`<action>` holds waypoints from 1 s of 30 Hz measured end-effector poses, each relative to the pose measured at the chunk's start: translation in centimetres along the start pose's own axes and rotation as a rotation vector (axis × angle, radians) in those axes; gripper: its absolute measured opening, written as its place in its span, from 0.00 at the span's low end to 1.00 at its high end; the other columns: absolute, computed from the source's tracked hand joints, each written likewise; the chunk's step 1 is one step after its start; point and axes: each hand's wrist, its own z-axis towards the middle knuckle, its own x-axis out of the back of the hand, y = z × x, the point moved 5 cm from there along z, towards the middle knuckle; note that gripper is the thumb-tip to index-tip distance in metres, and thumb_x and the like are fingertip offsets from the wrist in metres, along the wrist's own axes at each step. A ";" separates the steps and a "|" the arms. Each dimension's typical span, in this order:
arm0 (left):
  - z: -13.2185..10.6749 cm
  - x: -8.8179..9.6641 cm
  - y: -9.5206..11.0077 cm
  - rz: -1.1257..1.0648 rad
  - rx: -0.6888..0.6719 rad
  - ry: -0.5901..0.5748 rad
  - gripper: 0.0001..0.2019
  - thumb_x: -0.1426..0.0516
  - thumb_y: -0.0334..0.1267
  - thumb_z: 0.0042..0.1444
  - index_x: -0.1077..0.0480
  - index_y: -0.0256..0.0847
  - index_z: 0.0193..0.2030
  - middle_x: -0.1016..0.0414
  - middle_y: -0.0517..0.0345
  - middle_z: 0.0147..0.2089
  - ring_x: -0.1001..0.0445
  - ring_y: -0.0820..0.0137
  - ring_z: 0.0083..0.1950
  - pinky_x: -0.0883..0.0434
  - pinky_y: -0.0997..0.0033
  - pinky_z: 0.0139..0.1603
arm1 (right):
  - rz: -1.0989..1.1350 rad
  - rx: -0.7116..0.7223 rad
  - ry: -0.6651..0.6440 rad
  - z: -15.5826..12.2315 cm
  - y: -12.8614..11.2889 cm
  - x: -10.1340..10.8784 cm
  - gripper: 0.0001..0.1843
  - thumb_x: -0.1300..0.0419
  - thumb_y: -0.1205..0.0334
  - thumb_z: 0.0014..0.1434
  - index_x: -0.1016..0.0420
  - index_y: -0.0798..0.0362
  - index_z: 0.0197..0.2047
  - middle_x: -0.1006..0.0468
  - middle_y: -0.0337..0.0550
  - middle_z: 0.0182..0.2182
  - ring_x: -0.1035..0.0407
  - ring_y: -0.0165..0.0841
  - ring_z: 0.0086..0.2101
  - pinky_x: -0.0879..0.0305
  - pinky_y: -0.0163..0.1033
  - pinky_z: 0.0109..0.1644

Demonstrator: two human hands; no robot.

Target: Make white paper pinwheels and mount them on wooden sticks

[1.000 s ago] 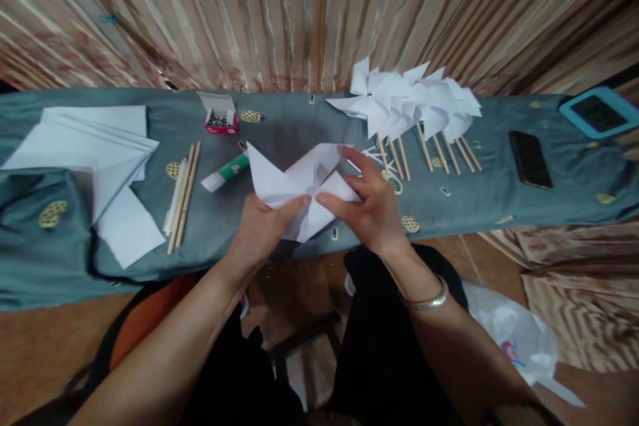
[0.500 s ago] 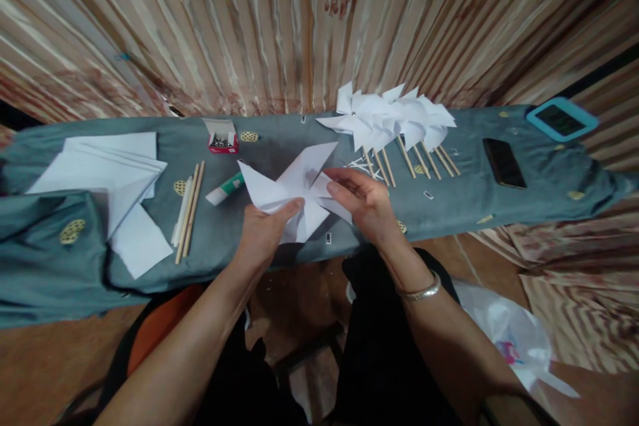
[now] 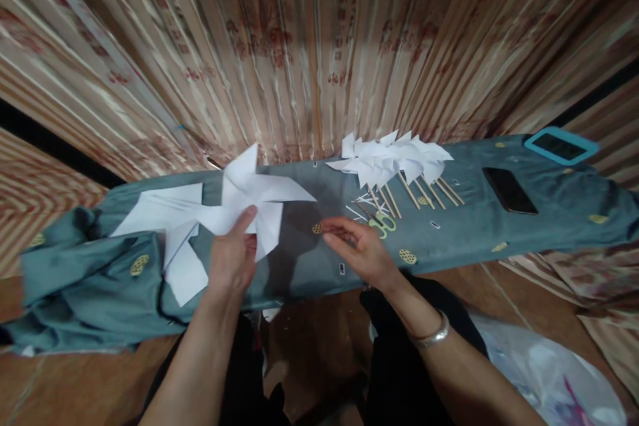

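A white folded-paper pinwheel [image 3: 267,196] is in my left hand [image 3: 234,253], which grips its centre with the thumb on the front face. It is held up over the left half of the table and hides what lies behind it. My right hand [image 3: 362,249] hovers right of the pinwheel, apart from it. Its fingers are a little curved, with a gap between thumb and forefinger and nothing visible between them. Just beyond that hand lie scissors [image 3: 383,226] with green handles and several thin white strips [image 3: 357,212].
Several finished pinwheels [image 3: 389,160] on wooden sticks lie in a row at the back. White paper sheets [image 3: 184,273] are stacked at left on the grey-green cloth [image 3: 309,279]. A black phone [image 3: 509,190] and a blue-framed device [image 3: 562,146] are at right. A plastic bag [image 3: 544,366] sits below.
My left hand has carried the pinwheel leftward. My right hand has let go of the paper blade and is now apart from it. The view has shifted, bringing the scissors into sight.
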 end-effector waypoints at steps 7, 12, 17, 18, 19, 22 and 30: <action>2.8 4.2 5.3 -0.105 -0.115 0.235 0.07 0.43 0.22 0.52 0.26 0.35 0.33 0.22 0.61 0.27 0.22 0.73 0.32 0.23 0.76 0.41 | -0.311 0.071 -0.097 -0.9 0.1 -2.2 0.10 0.43 0.64 0.59 0.21 0.52 0.40 0.18 0.45 0.36 0.24 0.35 0.36 0.30 0.42 0.45; 3.4 5.7 5.7 -0.099 -0.095 0.223 0.05 0.42 0.25 0.52 0.26 0.35 0.33 0.22 0.58 0.27 0.21 0.68 0.34 0.22 0.72 0.38 | -0.341 -0.002 -0.132 -0.3 1.1 -4.3 0.09 0.43 0.65 0.59 0.20 0.50 0.37 0.18 0.40 0.30 0.24 0.34 0.31 0.31 0.38 0.38; 3.6 6.2 5.8 -0.143 -0.105 0.219 0.07 0.41 0.24 0.49 0.25 0.36 0.35 0.20 0.56 0.31 0.20 0.67 0.35 0.22 0.72 0.38 | -0.357 0.040 -0.187 3.6 0.7 -8.1 0.09 0.43 0.66 0.59 0.20 0.52 0.39 0.17 0.42 0.35 0.23 0.35 0.36 0.31 0.37 0.42; 3.7 6.2 5.9 -0.149 -0.112 0.213 0.08 0.41 0.24 0.49 0.25 0.37 0.35 0.20 0.55 0.32 0.20 0.67 0.36 0.22 0.72 0.38 | -0.408 0.056 -0.207 4.8 0.6 -9.0 0.10 0.43 0.67 0.59 0.20 0.52 0.39 0.17 0.42 0.36 0.24 0.34 0.37 0.31 0.37 0.43; 3.6 6.2 5.9 -0.152 -0.115 0.204 0.08 0.41 0.25 0.48 0.26 0.38 0.36 0.19 0.55 0.34 0.20 0.66 0.38 0.22 0.71 0.38 | -0.480 0.076 -0.226 6.1 0.4 -9.8 0.11 0.44 0.68 0.60 0.20 0.53 0.41 0.17 0.43 0.37 0.24 0.34 0.37 0.31 0.37 0.43; 3.6 6.3 5.9 -0.156 -0.103 0.171 0.09 0.39 0.26 0.47 0.26 0.39 0.36 0.19 0.53 0.37 0.20 0.65 0.41 0.22 0.71 0.39 | -0.724 0.179 -0.279 10.6 0.0 -12.1 0.13 0.45 0.71 0.60 0.20 0.55 0.42 0.19 0.46 0.43 0.26 0.35 0.45 0.35 0.38 0.53; 3.8 7.3 5.9 -0.174 -0.055 0.219 0.07 0.40 0.25 0.49 0.25 0.33 0.37 0.20 0.56 0.33 0.20 0.70 0.35 0.22 0.74 0.40 | -0.903 0.274 -0.379 18.3 0.7 -16.4 0.13 0.44 0.70 0.58 0.19 0.58 0.41 0.35 0.58 0.61 0.43 0.48 0.60 0.47 0.51 0.63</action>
